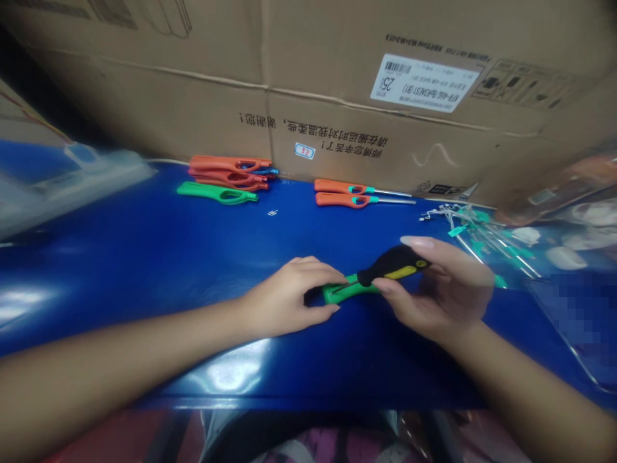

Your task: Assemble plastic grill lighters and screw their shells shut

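Observation:
My right hand (443,289) is closed on a stubby screwdriver (393,265) with a black and yellow handle. Its thin metal shaft points left and rests on a green lighter body (349,292) lying on the blue table. Thumb and fingers of my left hand (294,296) pinch the left end of that body. The tip of the screwdriver meets the green plastic close to my left fingertips. Part of the green body's right side is hidden behind the screwdriver and my right thumb.
Orange lighter bodies (229,170) and a green one (216,193) lie at the back left. Two orange lighters with metal tubes (361,200) lie at back centre. Loose metal tubes (496,241) are heaped at right. A cardboard box (193,109) walls off the rear.

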`<state>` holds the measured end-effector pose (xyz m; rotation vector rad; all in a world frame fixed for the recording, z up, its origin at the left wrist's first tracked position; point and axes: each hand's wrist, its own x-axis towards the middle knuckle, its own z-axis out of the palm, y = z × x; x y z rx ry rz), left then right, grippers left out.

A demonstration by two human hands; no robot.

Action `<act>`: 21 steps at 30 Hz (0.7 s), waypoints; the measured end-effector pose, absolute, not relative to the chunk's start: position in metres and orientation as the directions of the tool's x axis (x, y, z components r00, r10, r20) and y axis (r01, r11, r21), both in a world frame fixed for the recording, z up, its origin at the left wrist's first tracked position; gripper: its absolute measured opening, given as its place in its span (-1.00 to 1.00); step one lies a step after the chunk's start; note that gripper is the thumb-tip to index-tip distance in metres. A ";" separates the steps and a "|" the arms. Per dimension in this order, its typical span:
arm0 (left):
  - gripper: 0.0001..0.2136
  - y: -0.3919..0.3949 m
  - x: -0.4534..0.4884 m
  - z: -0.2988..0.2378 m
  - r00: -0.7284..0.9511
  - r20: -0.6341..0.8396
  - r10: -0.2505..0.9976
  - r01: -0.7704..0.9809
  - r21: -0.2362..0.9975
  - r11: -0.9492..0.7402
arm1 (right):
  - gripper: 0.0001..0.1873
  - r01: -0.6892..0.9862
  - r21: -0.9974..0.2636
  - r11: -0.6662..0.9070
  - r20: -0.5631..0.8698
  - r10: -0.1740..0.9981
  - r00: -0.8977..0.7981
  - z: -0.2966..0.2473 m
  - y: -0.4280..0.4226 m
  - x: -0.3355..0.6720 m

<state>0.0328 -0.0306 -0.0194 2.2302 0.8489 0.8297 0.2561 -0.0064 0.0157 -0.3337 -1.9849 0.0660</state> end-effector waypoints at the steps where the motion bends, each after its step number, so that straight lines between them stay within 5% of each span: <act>1: -0.73 -0.031 0.033 -0.019 0.599 0.333 0.728 0.350 0.709 -0.612 | -0.26 0.189 -0.218 0.957 0.870 0.279 -0.408 0.016 -0.007 0.256; 6: -0.72 -0.031 0.032 -0.020 0.588 0.340 0.734 0.357 0.705 -0.613 | -0.38 0.121 -0.555 0.823 0.710 0.544 -0.447 0.017 -0.008 0.258; 11: -0.70 -0.031 0.033 -0.019 0.599 0.323 0.733 0.351 0.717 -0.602 | -0.38 0.228 -0.326 0.917 0.832 0.393 -0.392 0.021 -0.006 0.260; 16: -0.72 -0.030 0.033 -0.021 0.589 0.341 0.732 0.347 0.712 -0.611 | -0.37 0.209 -0.512 0.833 0.679 0.541 -0.496 0.021 -0.010 0.256; 21: -0.73 -0.030 0.033 -0.022 0.602 0.326 0.729 0.351 0.712 -0.608 | -0.36 0.285 -0.216 0.934 0.764 0.343 -0.546 0.037 -0.008 0.255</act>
